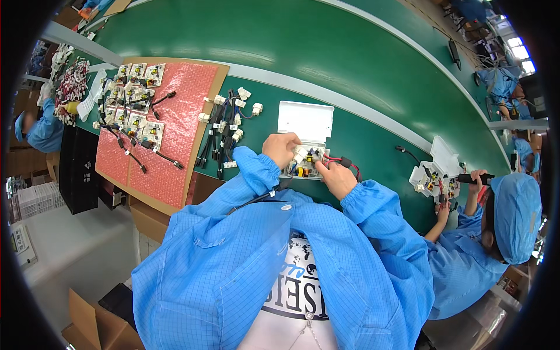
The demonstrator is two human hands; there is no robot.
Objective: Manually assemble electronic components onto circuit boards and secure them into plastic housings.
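Apparently the left hand (281, 149) pinches a white connector (300, 155) at the open white case (304, 120); the right hand (339, 180) is curled at the circuit board (304, 171) inside, its grip unclear. It looks like wiring work, calling for steady alignment next. Loose cables (224, 139) lie left of the case.

The view looks from the head of the person, steeply downward and somewhat forward over the green bench (373, 151). It is near: the blue jacket (233, 262) fills the lower middle of the frame, and the left hand (281, 149) and the right hand (340, 179) are around the centre. The lens is very wide (straight edges bend, corners are black).
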